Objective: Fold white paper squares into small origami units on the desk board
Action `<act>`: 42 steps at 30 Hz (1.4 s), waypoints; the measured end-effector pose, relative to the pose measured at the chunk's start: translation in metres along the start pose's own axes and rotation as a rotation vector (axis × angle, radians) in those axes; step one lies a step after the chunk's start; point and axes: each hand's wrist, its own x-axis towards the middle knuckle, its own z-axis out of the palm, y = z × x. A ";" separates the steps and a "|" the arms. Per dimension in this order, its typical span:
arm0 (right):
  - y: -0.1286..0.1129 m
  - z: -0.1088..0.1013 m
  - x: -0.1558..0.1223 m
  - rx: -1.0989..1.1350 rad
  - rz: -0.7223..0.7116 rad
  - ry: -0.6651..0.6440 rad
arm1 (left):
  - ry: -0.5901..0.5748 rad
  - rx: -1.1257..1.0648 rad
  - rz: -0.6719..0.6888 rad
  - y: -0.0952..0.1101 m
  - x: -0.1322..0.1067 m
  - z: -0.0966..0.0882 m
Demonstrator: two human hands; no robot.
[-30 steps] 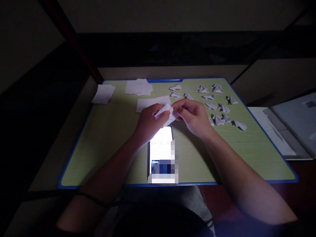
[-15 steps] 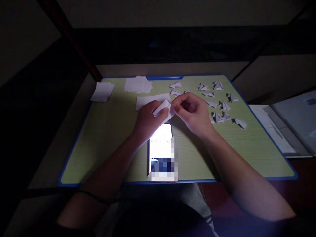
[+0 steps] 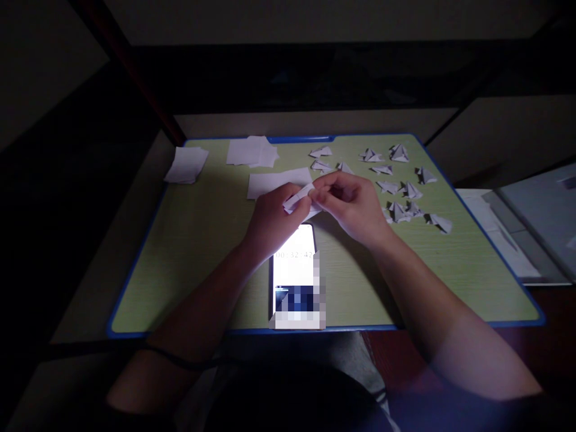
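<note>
Both my hands meet over the middle of a green table (image 3: 193, 240) with a blue rim. My left hand (image 3: 272, 219) is closed around a small folded piece of white paper (image 3: 298, 199). Its right end is pinched between the fingers of my right hand (image 3: 353, 204). The paper is held just above a lit phone (image 3: 294, 270) lying flat on the table. A flat white sheet (image 3: 270, 181) lies right behind my left hand.
Several small folded paper shapes (image 3: 400, 192) are scattered over the table's far right. Two stacks of white slips lie at the far left, one (image 3: 186, 164) overhanging the rim and one (image 3: 252, 151) beside it. A pale object (image 3: 535, 222) sits off the right edge.
My right hand's fingers have shifted slightly along the paper's right end. Both hands stay at the same spot over the phone.
</note>
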 end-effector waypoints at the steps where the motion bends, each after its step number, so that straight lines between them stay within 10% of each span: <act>1: 0.000 0.000 0.000 -0.007 0.005 -0.002 | 0.002 -0.005 0.006 0.000 0.000 0.000; 42: -0.001 0.001 0.001 0.183 0.081 -0.017 | -0.075 -0.353 -0.141 0.003 0.002 -0.001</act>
